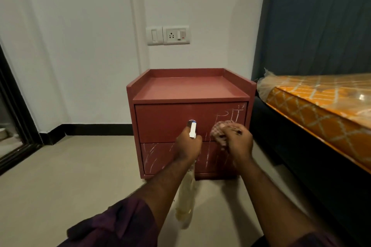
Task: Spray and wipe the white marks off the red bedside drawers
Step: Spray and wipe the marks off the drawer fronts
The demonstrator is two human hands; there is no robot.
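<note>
The red bedside drawers [160, 122] stand against the white wall, two drawers high. White scribbles [230, 113] mark the right of the top drawer, and more streaks [154, 154] cover the lower drawer front. My left hand [187, 146] grips a spray bottle [185, 202] by its neck, its white nozzle [192, 130] pointing at the top drawer near the round metal knob [191, 122]. My right hand [237, 140] holds a bunched checked cloth [217, 133] against the top drawer's lower right part.
A bed with an orange plastic-wrapped mattress [321, 106] and dark headboard [317, 22] stands close on the right. A socket and switch plate [168, 35] sits on the wall above the drawers. A dark door frame [14, 118] runs along the left. Beige floor [80, 166] lies in front.
</note>
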